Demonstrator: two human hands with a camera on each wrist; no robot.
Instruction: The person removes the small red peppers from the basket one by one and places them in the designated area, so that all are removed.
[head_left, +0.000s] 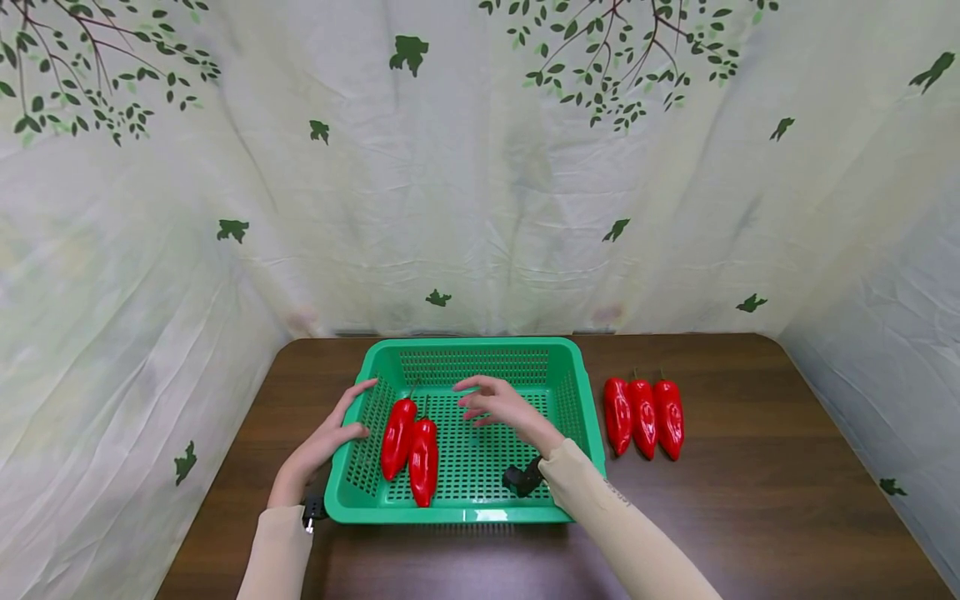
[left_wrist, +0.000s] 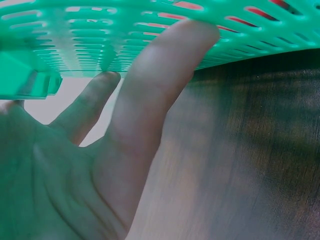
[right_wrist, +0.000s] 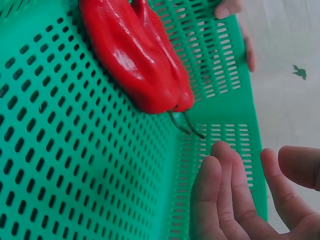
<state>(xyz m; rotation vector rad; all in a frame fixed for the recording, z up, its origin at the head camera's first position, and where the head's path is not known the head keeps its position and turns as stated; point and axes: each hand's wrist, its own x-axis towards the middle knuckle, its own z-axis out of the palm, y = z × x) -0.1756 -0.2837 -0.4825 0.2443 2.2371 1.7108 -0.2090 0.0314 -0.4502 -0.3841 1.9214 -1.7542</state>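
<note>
My left hand (head_left: 321, 446) is at the left side of a green plastic basket (head_left: 480, 515), thumb and fingers spread and fairly straight against its rim. In the left wrist view the thumb (left_wrist: 155, 85) lies along the slotted outer wall. My right hand (head_left: 504, 405) hovers over the basket's middle, fingers slightly bent and holding nothing. Two glossy red peppers with thin stems lie in the basket's left part: one pepper (head_left: 398, 437) and, just right of it, another pepper (head_left: 423, 462). The right wrist view shows both, with the right fingers (right_wrist: 235, 195) beyond their stems.
Three more red peppers (head_left: 643, 418) lie side by side on the brown wooden table (head_left: 757, 492), right of the basket. Leaf-printed white cloth (head_left: 480, 208) hangs behind and along both sides. A dark wrist camera (head_left: 522, 477) on the right wrist overlaps the basket.
</note>
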